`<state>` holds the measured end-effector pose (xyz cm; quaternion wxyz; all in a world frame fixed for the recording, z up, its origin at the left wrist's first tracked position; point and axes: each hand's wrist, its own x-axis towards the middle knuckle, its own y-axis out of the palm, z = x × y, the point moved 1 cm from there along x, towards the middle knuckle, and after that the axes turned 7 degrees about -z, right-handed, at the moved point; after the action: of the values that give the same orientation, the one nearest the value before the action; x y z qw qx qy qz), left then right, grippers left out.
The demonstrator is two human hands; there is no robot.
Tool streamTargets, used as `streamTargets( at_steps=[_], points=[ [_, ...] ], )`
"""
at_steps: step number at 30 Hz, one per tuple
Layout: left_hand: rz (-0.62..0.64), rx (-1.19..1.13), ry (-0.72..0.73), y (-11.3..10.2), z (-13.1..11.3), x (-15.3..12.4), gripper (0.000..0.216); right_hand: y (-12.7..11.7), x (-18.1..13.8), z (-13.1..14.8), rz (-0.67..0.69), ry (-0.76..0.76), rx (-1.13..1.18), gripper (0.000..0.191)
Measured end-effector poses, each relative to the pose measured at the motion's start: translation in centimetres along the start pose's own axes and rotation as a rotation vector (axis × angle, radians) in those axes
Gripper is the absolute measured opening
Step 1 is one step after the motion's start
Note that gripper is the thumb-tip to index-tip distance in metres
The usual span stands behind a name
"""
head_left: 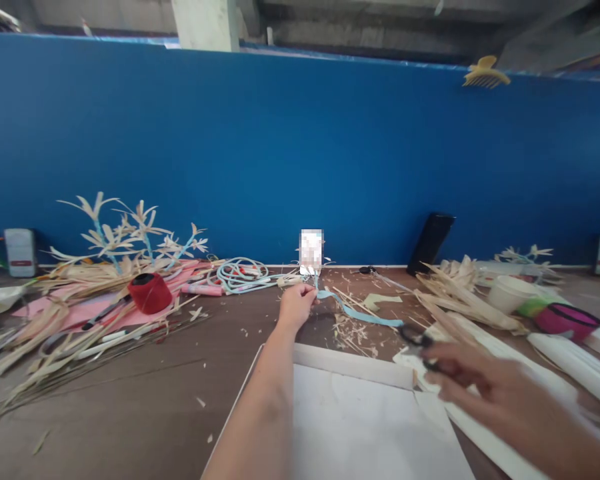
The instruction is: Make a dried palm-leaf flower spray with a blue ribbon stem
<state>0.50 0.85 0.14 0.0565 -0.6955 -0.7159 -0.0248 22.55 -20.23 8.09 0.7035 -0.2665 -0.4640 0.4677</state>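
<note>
My left hand [299,307] is closed in a pinch on the base of a small pale straw-like flower stem wrapped in light blue. From it a light blue tape [370,317] trails to the right across the table. My right hand [475,380] is blurred by motion over the strips at the right. Its thumb and fingers close around a dark looped handle, which looks like that of black-handled scissors [415,335]; the blades cannot be made out. Under my left forearm lies a white shallow tray or box lid [353,363].
Finished-looking flowers with blue stems [145,230] stand at the left, near a red tape-like roll [150,293] and a coiled cable [240,275]. A lit phone [311,250] leans on the blue partition [280,147]. Husk strips [475,293] and a white cup [510,295] are at right.
</note>
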Motion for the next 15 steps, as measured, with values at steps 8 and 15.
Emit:
streamTargets(
  at_steps=[8, 15],
  points=[
    [0.012, -0.242, -0.094, -0.2, -0.9, -0.4, 0.013, 3.0, -3.8, 1.8, 0.030, 0.035, 0.174, 0.029],
    [0.037, -0.334, -0.145, -0.5, -1.9, -0.9, 0.020, 2.8, -2.9, 2.2, 0.024, 0.193, 0.442, 0.038]
  ],
)
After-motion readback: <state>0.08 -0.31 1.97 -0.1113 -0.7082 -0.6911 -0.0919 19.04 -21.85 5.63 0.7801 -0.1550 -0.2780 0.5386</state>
